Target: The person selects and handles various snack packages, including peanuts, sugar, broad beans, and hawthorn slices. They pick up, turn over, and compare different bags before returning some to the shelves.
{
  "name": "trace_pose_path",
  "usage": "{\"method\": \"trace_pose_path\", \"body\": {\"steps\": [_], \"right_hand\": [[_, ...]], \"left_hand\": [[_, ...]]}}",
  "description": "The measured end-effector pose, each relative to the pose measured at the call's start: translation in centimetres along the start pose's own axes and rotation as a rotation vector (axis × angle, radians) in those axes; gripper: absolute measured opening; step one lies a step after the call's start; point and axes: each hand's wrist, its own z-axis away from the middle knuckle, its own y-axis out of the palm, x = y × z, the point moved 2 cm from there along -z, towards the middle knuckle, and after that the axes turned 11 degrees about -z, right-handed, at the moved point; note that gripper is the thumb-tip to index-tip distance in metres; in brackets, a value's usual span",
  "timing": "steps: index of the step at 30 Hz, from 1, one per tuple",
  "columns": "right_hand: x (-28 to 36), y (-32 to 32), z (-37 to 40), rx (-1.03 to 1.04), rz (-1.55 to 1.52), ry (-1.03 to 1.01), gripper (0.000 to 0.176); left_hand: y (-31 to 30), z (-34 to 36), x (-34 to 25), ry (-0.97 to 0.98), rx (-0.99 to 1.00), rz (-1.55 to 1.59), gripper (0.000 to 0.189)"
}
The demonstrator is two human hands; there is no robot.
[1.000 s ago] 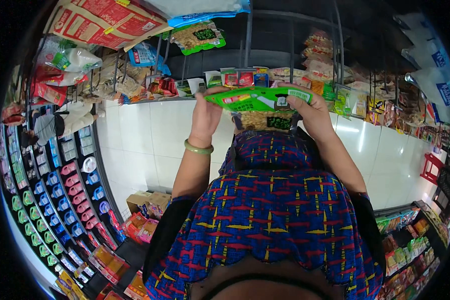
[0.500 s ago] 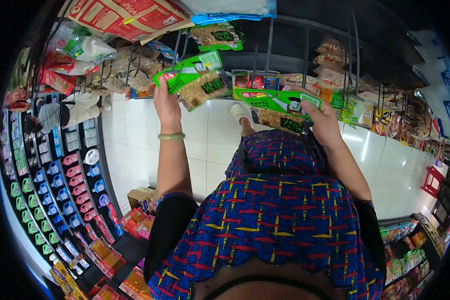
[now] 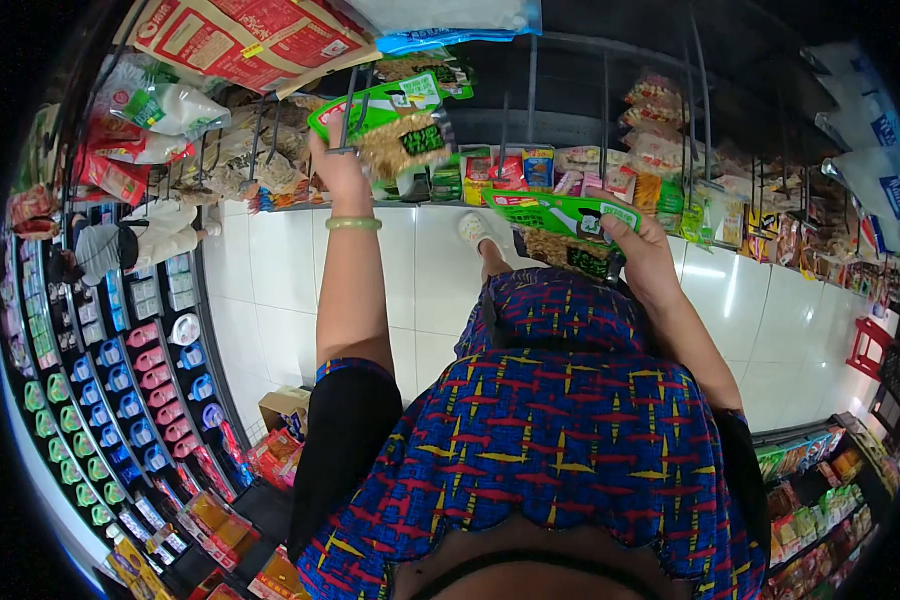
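Note:
My left hand (image 3: 338, 168), with a bangle on the wrist, is closed on the left edge of a green-topped food packet (image 3: 405, 140). Tan pieces show through the packet's clear lower part. A metal display hook (image 3: 350, 110) overlaps this packet and my fingers in the view. Behind it, another similar packet (image 3: 425, 70) hangs on the rack. Lower and to the right, my right hand (image 3: 645, 255) grips the right end of a matching green-topped packet (image 3: 565, 232), thumb on top, held in front of my body.
Hooks with bagged goods (image 3: 655, 130) line the rack ahead. A large red and tan sack (image 3: 255, 40) lies at upper left. Shelves of bottles (image 3: 150, 380) stand at left, near a person (image 3: 120, 240). A red stool (image 3: 867, 345) is on the tiled floor (image 3: 390, 270) at right.
My left hand has moved up and toward the rack with its packet, which now overlaps the hook and the hanging packet. My right hand keeps its packet in nearly the same place.

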Motion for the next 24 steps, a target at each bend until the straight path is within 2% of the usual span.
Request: {"method": "trace_pose_path", "body": {"steps": [1, 3, 5, 7, 8, 9, 10, 12, 13, 15, 16, 18, 21, 22, 24], "right_hand": [[0.0, 0.3, 0.2, 0.001, 0.000, 0.000, 0.030], [0.2, 0.8, 0.4, 0.030, -0.007, 0.042, 0.030], [0.5, 0.8, 0.5, 0.031, -0.026, 0.040, 0.030], [0.8, 0.5, 0.6, 0.025, -0.049, 0.032, 0.030], [0.8, 0.4, 0.6, 0.020, -0.039, 0.020, 0.030], [0.7, 0.2, 0.6, 0.015, -0.027, 0.017, 0.030], [0.7, 0.2, 0.6, 0.014, -0.027, 0.023, 0.030], [0.6, 0.5, 0.3, 0.096, -0.075, 0.022, 0.032], [0.3, 0.9, 0.1, 0.101, -0.074, 0.023, 0.032], [-0.2, 1.5, -0.2, 0.127, -0.009, -0.042, 0.038], [0.0, 1.5, -0.1, 0.131, -0.012, -0.044, 0.038], [0.5, 1.4, 0.1, 0.222, -0.057, 0.067, 0.044], [-0.2, -0.7, 0.6, 0.186, -0.096, 0.142, 0.043], [-0.4, -1.2, 0.7, 0.151, -0.101, 0.191, 0.041], [-0.2, -1.7, 1.2, 0.135, -0.093, 0.161, 0.038]], "left_hand": [[0.3, -0.8, 1.0, 0.129, -0.052, -0.159, 0.034], [0.1, -0.6, 2.8, 0.281, -0.126, -0.252, 0.046], [0.4, 3.7, 2.4, 0.088, -0.090, -0.041, 0.049], [1.5, 10.2, 3.2, -0.112, 0.172, 0.293, 0.052], [3.1, 13.6, 2.3, -0.115, 0.467, 0.340, 0.049], [4.8, 16.9, 0.6, -0.101, 0.637, 0.381, 0.036], [5.3, 18.6, 0.2, -0.107, 0.635, 0.382, 0.036], [5.7, 20.6, -0.3, -0.110, 0.616, 0.095, 0.028], [6.4, 20.0, -1.6, -0.148, 0.472, 0.237, 0.021], [5.0, 17.6, -1.7, -0.156, 0.320, 0.227, 0.017], [3.5, 15.5, -1.1, -0.106, 0.286, 0.278, 0.021], [0.1, 11.3, -1.3, -0.036, 0.170, 0.319, 0.028], [-4.8, 5.7, -0.1, -0.021, 0.116, 0.240, 0.029], [-5.3, 4.8, -0.5, 0.003, 0.097, 0.163, 0.029], [-5.4, 3.8, -0.9, -0.031, 0.078, 0.135, 0.026]]}}
